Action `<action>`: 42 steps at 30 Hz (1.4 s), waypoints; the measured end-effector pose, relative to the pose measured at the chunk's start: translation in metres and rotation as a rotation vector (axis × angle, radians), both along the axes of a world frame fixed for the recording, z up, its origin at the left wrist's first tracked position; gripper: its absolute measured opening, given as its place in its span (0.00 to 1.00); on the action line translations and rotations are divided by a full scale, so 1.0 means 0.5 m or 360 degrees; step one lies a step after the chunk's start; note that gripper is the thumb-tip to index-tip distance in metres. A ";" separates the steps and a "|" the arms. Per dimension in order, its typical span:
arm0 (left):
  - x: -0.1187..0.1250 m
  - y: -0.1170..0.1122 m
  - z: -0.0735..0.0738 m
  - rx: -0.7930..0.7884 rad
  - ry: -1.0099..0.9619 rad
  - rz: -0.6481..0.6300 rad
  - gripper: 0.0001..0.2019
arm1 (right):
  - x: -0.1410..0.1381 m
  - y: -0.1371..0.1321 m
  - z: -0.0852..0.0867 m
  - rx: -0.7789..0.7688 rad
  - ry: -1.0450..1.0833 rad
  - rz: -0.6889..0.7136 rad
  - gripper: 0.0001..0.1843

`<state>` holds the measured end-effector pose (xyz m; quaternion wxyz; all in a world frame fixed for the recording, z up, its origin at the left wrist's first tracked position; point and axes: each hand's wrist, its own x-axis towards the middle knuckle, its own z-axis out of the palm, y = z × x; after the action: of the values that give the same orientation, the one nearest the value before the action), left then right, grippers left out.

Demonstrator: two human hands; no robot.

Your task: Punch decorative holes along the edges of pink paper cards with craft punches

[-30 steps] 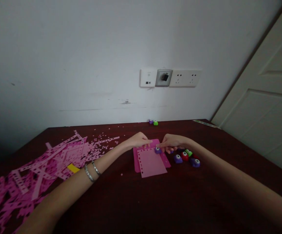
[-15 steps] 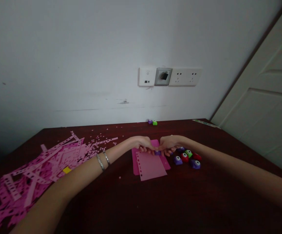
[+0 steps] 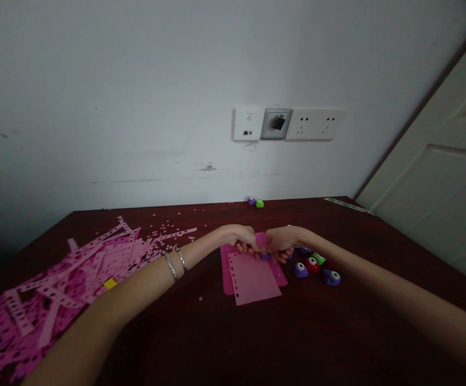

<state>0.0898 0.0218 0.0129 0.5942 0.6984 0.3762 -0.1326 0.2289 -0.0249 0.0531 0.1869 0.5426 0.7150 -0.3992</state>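
A small purple paper punch (image 3: 265,256) sits at the far edge of a light pink sheet (image 3: 256,280) with a column of punched holes down its left side. My left hand (image 3: 242,237) is closed on the punch from the left, its thumb pressed on top. From the right, my right hand (image 3: 283,239) closes on the same punch, the thumbs meeting over it. The fingers hide much of the punch. Under the light sheet lie darker pink sheets (image 3: 226,271).
Several punches, including a red one (image 3: 312,265) and a purple one (image 3: 331,276), stand beside my right forearm. A heap of punched pink strips (image 3: 67,289) covers the table's left. Two more punches (image 3: 256,202) are by the wall, and a ruler-like strip (image 3: 349,205) lies back right.
The view has shifted slightly, so the sheets and punches appear a little further right. Both hands stay closed on the purple punch.
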 end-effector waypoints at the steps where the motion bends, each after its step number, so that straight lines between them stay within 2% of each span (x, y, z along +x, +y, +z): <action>1: -0.003 -0.006 0.002 0.0048 -0.0011 0.0042 0.08 | 0.000 -0.003 0.003 0.0023 0.0001 -0.0002 0.22; 4: -0.014 -0.023 0.007 0.0280 -0.0072 0.0144 0.10 | 0.001 -0.010 0.006 0.0090 -0.0004 -0.0023 0.23; 6: -0.021 -0.036 0.015 0.0527 -0.0118 0.0171 0.11 | 0.003 -0.013 0.003 0.0164 0.0026 -0.0041 0.24; 11: -0.037 -0.099 0.043 0.1407 0.0001 0.0210 0.11 | 0.019 -0.026 -0.011 0.0362 0.0172 -0.0173 0.22; 14: -0.048 -0.167 0.042 0.1989 0.0097 0.0122 0.14 | 0.036 -0.041 -0.013 0.0667 0.0317 -0.0217 0.17; 16: -0.056 -0.212 0.031 0.2144 0.0130 -0.0026 0.15 | 0.046 -0.053 -0.016 0.0993 0.0377 -0.0184 0.11; 18: -0.063 -0.248 0.016 0.2167 0.0152 -0.0118 0.16 | 0.053 -0.062 -0.023 0.1302 0.0387 -0.0104 0.06; 21: -0.073 -0.276 -0.002 0.2016 0.0208 -0.0224 0.22 | 0.058 -0.069 -0.043 0.1533 0.0380 0.0066 0.12; 25: -0.085 -0.278 -0.018 0.1737 0.0242 -0.0293 0.30 | 0.057 -0.069 -0.066 0.1511 0.0373 0.0272 0.16; 31: -0.096 -0.270 -0.034 0.1596 0.0167 -0.0305 0.36 | 0.055 -0.071 -0.070 0.1459 0.0355 0.0279 0.10; 36: -0.100 -0.271 -0.030 0.1515 0.0204 -0.0318 0.40 | 0.057 -0.068 -0.070 0.1484 0.0347 0.0300 0.06; 42: -0.104 -0.272 -0.018 0.1431 0.0247 -0.0343 0.41 | 0.070 -0.059 -0.057 0.1432 0.0379 0.0262 0.08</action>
<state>0.0377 -0.1141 0.0041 0.1856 0.9097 0.3649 -0.0693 0.2638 -0.0544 0.0245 -0.1191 0.4616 0.8741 -0.0929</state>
